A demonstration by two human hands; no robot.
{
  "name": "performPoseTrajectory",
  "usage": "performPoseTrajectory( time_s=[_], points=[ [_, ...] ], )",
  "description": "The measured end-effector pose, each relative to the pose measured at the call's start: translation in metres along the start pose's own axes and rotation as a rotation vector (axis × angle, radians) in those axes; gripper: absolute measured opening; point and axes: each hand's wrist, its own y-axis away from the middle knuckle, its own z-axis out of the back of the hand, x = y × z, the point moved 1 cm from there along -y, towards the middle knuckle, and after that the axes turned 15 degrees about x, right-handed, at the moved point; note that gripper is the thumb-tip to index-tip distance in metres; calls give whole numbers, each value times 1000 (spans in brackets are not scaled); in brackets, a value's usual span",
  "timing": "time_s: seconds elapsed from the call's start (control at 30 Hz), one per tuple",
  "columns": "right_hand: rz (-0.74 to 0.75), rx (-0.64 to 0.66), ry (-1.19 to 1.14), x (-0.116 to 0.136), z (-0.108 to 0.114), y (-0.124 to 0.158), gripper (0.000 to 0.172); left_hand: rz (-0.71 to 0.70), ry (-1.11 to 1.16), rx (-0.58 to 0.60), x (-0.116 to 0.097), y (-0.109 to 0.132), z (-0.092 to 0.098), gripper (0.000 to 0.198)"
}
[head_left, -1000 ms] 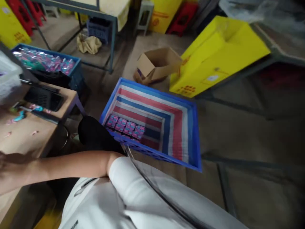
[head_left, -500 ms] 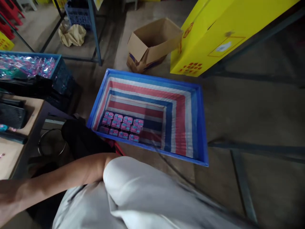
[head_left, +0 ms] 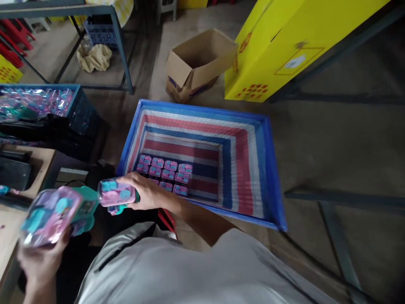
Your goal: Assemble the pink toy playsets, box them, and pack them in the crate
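At the lower left, my left hand is closed round a stack of clear plastic packs with pink, turquoise and purple pieces and teal sides. The pieces look like small toys, too blurred to name exactly. Over the near left edge of a blue crate, my right hand grips a smaller group of similar packs. Inside the crate, lined with red, white and blue striped cloth, several packs stand in rows at the near left corner. My right hand and forearm hide part of the front row.
A worktable stands at the left, with a blue crate of many packs and a black plastic bag behind it. Beyond the striped crate are an open cardboard box and a tall yellow carton. Metal frames stand at right.
An arm that stretched left, its hand out of view, is gone from there. Both my hands are now in view with packs, the right one over the crate's near left edge.
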Motion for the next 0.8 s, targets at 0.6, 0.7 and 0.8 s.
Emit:
performPoseTrajectory(
  time_s=[0.6,0.7,0.8],
  points=[
    [524,677,642,2,41,-85,47,-56,123,407,40,-52,-73,70],
    [446,641,641,4,36,-92,45,-14,165,461,31,-52,-77,65],
    [375,756,585,3,36,-99,25,26,230,510,23,-54,-80,62]
  ],
)
